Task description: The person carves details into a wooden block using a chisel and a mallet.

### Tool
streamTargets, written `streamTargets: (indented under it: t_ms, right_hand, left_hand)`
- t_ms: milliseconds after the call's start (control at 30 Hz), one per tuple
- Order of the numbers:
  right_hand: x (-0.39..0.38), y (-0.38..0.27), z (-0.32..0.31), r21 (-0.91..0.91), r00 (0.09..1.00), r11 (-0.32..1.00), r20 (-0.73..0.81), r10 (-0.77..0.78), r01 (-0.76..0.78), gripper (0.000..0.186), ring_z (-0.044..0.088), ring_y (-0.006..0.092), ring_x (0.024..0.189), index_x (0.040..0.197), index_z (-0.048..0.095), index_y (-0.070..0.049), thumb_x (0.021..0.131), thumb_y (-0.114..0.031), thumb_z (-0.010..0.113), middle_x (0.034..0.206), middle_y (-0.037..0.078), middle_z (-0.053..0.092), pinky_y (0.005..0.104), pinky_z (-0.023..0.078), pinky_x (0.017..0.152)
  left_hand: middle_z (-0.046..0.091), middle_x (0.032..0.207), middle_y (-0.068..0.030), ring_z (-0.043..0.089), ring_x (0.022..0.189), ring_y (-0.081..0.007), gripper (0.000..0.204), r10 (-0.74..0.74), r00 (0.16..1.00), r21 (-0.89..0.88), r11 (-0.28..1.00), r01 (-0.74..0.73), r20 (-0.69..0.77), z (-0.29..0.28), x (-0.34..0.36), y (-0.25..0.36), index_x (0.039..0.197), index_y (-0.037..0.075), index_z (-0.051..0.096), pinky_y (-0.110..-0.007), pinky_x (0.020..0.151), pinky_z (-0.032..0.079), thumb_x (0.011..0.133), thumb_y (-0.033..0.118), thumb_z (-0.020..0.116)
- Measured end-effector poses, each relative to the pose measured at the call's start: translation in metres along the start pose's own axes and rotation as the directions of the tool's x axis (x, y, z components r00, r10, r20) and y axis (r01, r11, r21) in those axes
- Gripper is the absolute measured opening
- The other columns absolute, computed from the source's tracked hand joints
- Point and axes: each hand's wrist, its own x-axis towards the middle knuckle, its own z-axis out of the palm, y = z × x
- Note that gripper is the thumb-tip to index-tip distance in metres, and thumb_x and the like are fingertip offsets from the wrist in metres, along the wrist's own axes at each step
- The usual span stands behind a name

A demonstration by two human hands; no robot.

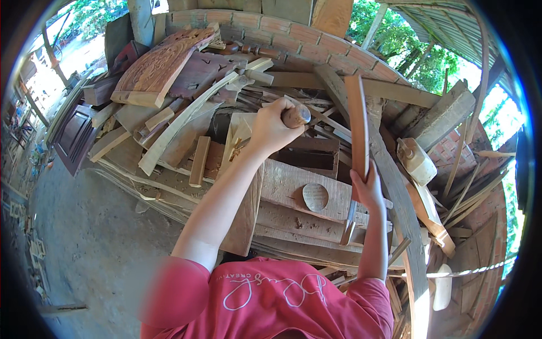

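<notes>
My left hand is closed round a thick cylindrical wooden piece, its rounded end facing up. The rest of that piece is hidden by the fingers. On the right, my right hand grips the lower part of a long, narrow reddish-brown wooden strip standing nearly upright. Below this hand shows a narrow metal blade-like piece; how it joins the strip cannot be made out. Between the hands lies a thick wooden beam bearing a round pale patch, perhaps a disc or a hollow.
Scrap wood and boards are heaped behind, with a carved slab at the far left. A dark rectangular wooden frame sits beyond the beam. On the right, a grey post slants past a whitish plastic jug. A brick wall closes the back.
</notes>
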Motion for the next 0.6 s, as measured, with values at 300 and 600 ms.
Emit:
streamTargets:
  t_ms: [300,600]
  right_hand:
    - [-0.055,0.066,0.068,-0.532,0.926,0.828,0.194,0.324,-0.178,0.048,0.058,0.0362,0.086,0.104,0.052,-0.003,0.069,-0.034,0.063,0.09,0.021,0.061,0.0429,0.046,0.075]
    - [-0.059,0.065,0.071,-0.564,0.958,0.819,0.164,0.237,-0.106,0.05,0.056,0.0339,0.09,0.105,0.055,-0.004,0.068,-0.035,0.066,0.101,0.016,0.057,0.0397,0.046,0.075]
  left_hand:
    - [0.055,0.064,-0.0035,0.049,0.061,-0.0086,0.021,0.055,0.998,-0.052,0.997,-0.055,0.005,0.004,0.0,-0.009,0.075,0.003,0.054,-0.025,0.059,0.042,0.063,0.011,0.07]
    - [0.056,0.065,-0.0005,0.049,0.061,-0.0066,0.021,0.03,1.0,-0.002,1.0,-0.03,-0.007,0.006,-0.003,-0.01,0.075,0.006,0.054,-0.022,0.059,0.043,0.062,0.011,0.07]
